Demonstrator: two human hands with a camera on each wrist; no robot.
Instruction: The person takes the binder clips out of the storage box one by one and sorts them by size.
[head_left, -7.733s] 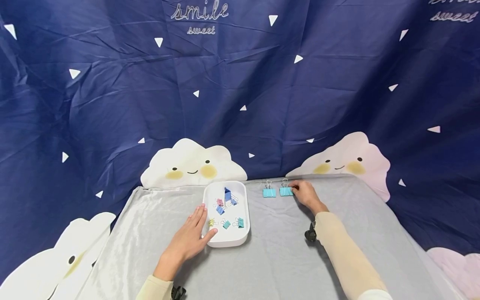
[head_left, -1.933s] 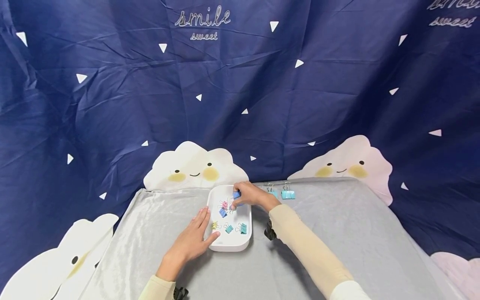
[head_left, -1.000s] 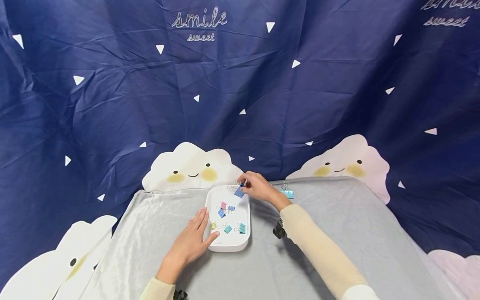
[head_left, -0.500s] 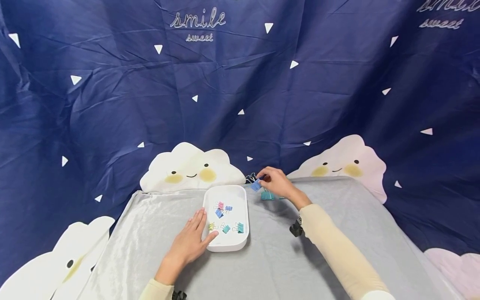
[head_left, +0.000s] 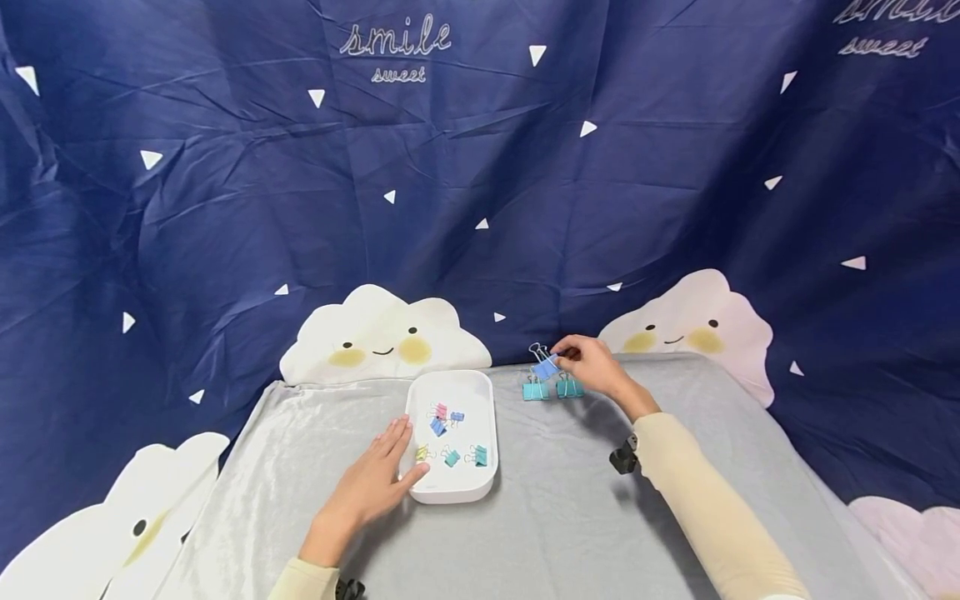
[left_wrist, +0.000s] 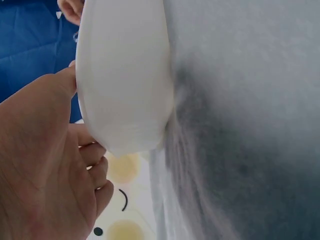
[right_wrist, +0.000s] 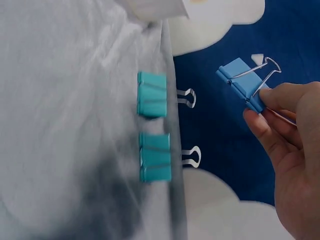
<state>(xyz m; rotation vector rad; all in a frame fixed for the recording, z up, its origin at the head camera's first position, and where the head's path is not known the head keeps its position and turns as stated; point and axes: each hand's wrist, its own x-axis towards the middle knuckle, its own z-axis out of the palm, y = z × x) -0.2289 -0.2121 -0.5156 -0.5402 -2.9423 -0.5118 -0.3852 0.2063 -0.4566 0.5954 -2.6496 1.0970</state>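
My right hand (head_left: 598, 369) pinches a large blue binder clip (right_wrist: 243, 80) by one side, thumb and fingertips on its edge and wire handles outward. The clip is held up, tilted, over two teal binder clips (head_left: 535, 391) at the cloth's far edge. In the right wrist view those teal clips (right_wrist: 154, 157) lie apart, side by side, handles pointing past the edge. My left hand (head_left: 369, 477) rests against the left side of a white plastic box (head_left: 455, 497), fingers fairly straight along its wall, thumb over the front-left rim.
Inside the box lie several smaller binder clips: a pink one (head_left: 440, 411), blue ones (head_left: 438, 427), a yellow one (head_left: 422, 453) and teal ones (head_left: 480, 455). Grey cloth (head_left: 555, 517) covers the table. A dark blue curtain (head_left: 480, 167) with white clouds hangs right behind it.
My right hand has lifted the large blue binder clip out of the box and carried it rightward over the teal clips. My left hand has stayed at the box, shifting slightly.
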